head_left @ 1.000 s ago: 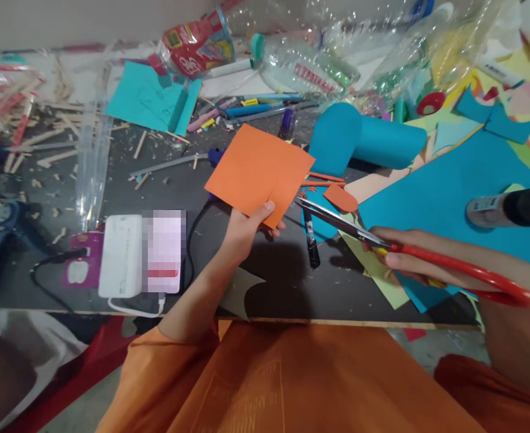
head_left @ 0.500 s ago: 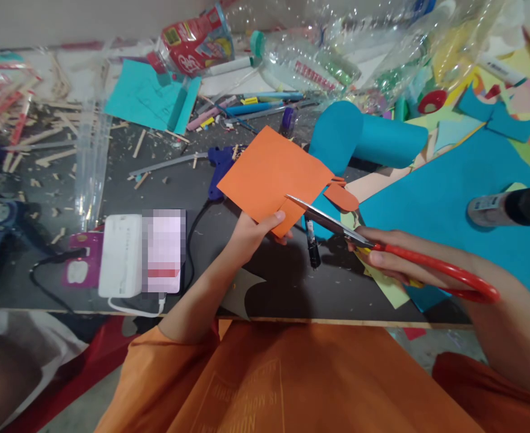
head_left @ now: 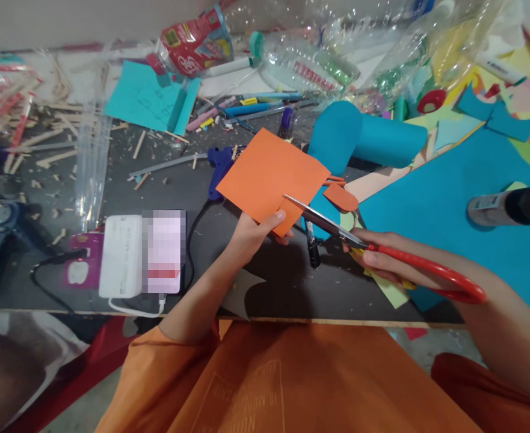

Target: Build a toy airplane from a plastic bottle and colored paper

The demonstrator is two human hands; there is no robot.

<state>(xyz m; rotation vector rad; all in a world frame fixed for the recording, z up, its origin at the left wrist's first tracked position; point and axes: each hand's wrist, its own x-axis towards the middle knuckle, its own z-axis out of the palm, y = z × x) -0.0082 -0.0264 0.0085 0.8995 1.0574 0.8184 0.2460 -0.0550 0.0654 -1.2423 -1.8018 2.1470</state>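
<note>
My left hand (head_left: 258, 231) pinches the near corner of an orange sheet of paper (head_left: 271, 171), thumb on top and fingers underneath. My right hand (head_left: 379, 258) grips red-handled scissors (head_left: 427, 264), their blades pointing left across the paper's lower right part. The blade tip lies over the sheet close to my left thumb. Part of the handles is hidden behind my right fingers. A small orange offcut (head_left: 342, 197) with a rounded end lies just right of the sheet. Below the blades a black marker (head_left: 312, 245) rests on the dark table (head_left: 287, 288).
A large blue sheet (head_left: 440, 186) covers the right side, with a dark-capped bottle (head_left: 508, 206) on it. Behind the orange paper are a rolled blue paper (head_left: 388, 141) and a glue gun (head_left: 219, 168). A phone (head_left: 165, 252) and white power bank (head_left: 120, 255) lie left. Plastic bottles (head_left: 301, 63) line the back.
The scissors and my right hand have shifted slightly left, and the blades look more closed. The orange paper has moved a little left, still in my left hand.
</note>
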